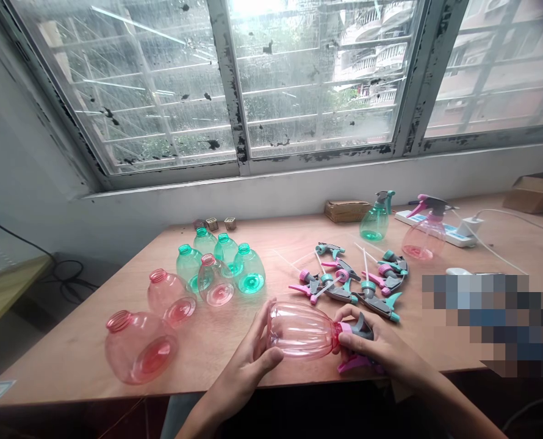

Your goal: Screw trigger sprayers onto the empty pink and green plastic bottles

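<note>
Near the table's front edge, a clear pink spray bottle (301, 330) lies sideways between my hands, its neck toward the right. My left hand (253, 356) is closed around the bottle's base. With its fingers at the neck, my right hand (372, 341) grips a grey and pink trigger sprayer head (360, 328), which sits on the bottle's mouth; whether it is screwed tight I cannot tell. Beyond my right hand lies a loose pile of trigger sprayer heads (340, 286) with white tubes. Open pink bottles (141, 350) and green bottles (251, 271) stand to the left.
A green spray bottle (374, 222) and a pink spray bottle (424, 235), both with sprayer heads, stand at the back right. Behind them are a white power strip (463, 235) with a cable, a cardboard box (347, 211) and small cubes (212, 224). A blurred patch covers the right side.
</note>
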Demonstrator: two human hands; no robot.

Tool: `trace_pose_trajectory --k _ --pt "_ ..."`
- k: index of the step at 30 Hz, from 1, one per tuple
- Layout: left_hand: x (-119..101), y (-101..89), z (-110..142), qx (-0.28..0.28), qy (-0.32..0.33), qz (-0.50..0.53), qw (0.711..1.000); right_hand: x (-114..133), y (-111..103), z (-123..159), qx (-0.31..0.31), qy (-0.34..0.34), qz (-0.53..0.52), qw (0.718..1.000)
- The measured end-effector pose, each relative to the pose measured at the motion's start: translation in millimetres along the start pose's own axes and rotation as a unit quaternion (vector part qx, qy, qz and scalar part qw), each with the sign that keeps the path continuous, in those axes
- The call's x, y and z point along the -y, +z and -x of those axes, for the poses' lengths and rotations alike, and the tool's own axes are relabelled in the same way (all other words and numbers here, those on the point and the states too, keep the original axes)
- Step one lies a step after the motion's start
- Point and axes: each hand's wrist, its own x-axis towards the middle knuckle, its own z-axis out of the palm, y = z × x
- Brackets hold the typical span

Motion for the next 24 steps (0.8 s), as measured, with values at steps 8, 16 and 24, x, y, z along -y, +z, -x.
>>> trace_pose_trajectory --k 8,16,24 --pt "-6.2 4.0 -0.2 0.005 -0.016 -0.007 1.0 -0.7 -1.1 0.8 -0.007 0.004 0.009 1.0" --pt "3.0 2.2 -0.7 0.025 0.044 -0.033 0.998 -4.1 -0.1 -1.7 -0.012 0.0 -0.027 1.0" --pt "1.6 0.2 2.1 0.005 0.0 -0.025 1.0 -2.8 -0.2 -0.3 -0.006 -0.004 -0.006 1.0"
